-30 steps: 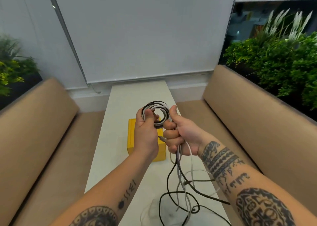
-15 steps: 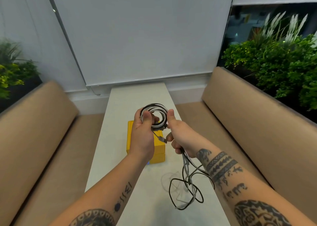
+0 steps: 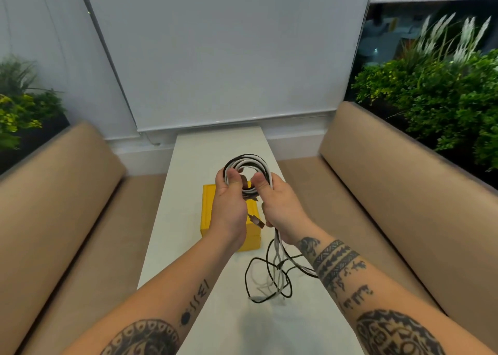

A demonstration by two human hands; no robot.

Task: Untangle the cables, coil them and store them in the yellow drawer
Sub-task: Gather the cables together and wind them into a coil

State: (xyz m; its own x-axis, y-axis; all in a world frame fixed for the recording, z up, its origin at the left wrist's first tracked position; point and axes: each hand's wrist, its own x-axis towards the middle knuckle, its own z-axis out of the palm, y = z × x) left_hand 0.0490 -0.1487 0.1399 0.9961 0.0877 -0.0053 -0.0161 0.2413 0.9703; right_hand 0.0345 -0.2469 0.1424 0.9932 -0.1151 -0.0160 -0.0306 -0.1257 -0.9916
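Left hand (image 3: 229,206) and right hand (image 3: 281,206) pinch a black-and-white cable coil (image 3: 249,164), fingers (image 3: 219,175) curled, above the yellow drawer box (image 3: 208,211); loose ends (image 3: 272,279) trail onto the white worktop (image 3: 215,149). Best keep loops pinned, feeding slack evenly.

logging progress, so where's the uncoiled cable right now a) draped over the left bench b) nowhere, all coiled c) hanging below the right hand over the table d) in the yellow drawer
c: left hand and right hand hold the coil, and loose cable hangs from the right one over the table.
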